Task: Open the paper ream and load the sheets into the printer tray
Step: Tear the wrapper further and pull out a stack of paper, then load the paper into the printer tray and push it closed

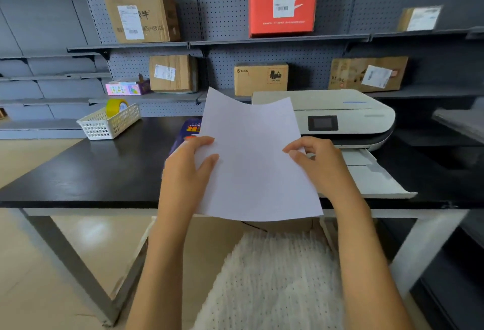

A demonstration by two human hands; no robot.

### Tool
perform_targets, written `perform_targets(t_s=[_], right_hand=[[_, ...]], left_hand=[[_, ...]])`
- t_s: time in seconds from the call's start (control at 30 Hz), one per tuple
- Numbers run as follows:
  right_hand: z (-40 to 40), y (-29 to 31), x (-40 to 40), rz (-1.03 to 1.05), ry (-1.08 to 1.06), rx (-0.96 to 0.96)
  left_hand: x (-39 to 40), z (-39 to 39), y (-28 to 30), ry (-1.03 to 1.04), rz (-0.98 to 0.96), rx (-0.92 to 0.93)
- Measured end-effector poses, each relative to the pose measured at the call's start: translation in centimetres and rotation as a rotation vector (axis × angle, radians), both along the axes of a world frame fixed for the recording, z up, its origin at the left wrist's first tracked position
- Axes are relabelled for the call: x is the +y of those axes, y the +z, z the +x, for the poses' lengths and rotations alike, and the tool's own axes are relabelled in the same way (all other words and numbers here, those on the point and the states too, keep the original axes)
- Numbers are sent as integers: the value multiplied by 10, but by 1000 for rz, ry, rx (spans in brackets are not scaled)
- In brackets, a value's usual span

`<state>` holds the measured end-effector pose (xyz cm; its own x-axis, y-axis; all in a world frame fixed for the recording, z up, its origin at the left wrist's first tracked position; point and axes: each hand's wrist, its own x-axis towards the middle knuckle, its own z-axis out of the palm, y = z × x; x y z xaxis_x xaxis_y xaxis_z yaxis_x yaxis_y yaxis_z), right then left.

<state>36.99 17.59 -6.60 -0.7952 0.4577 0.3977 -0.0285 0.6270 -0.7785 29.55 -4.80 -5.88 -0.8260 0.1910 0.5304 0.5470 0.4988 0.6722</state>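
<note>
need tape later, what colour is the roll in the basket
Yellow roll, in the white basket; head view.

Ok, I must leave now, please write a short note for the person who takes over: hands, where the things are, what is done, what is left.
Left hand and right hand each pinch a side edge of the white sheets, held up over the black table.
The paper ream lies on the table behind the sheets, mostly hidden.
The printer stands to the right; its tray is pulled out toward the person.
Done: sheets taken out.
Left: lay them into the tray.
</note>
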Motion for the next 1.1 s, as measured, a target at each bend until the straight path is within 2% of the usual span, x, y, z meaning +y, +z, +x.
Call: perform_targets(t_s=[0.4, 0.73, 1.1], right_hand=[[21, 8, 80, 11, -179, -51], [50, 5, 143, -6, -321, -116], [79, -11, 184, -28, -407, -189]], left_hand=[[93, -21, -5, -212, 104, -25], [164, -10, -18, -356, 94, -54], [213, 9, -37, -407, -105, -189]])
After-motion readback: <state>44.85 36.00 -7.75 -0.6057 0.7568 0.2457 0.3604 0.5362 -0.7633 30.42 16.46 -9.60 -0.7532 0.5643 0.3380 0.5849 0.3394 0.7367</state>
